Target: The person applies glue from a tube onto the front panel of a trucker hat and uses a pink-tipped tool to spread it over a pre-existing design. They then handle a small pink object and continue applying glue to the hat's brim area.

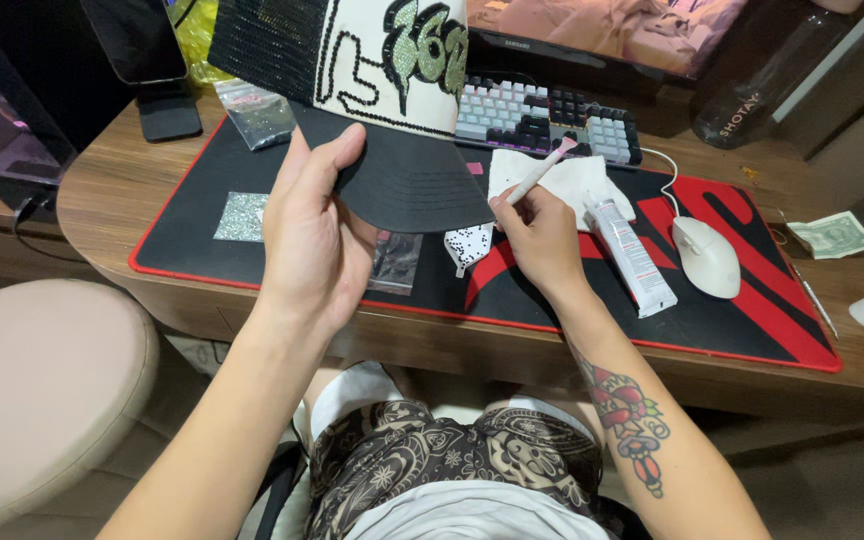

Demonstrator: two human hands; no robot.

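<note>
Rhinestone lettering already covers much of the black-brimmed white cap (392, 90), held by its brim in the closed left hand (314, 235) above the desk mat (752, 300); the right hand (542, 235) pinches a white applicator stick (542, 170), with more stones seemingly to place.

Left hand (314, 235) holds cap (392, 110); right hand (542, 240) grips applicator pen (542, 172).

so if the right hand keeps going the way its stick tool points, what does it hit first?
Most likely the cap. The right hand holds a thin white stick angled up and away over the white cloth, and its tip sits near the cap's front panel. The keyboard lies behind, though depth is unclear.
</note>
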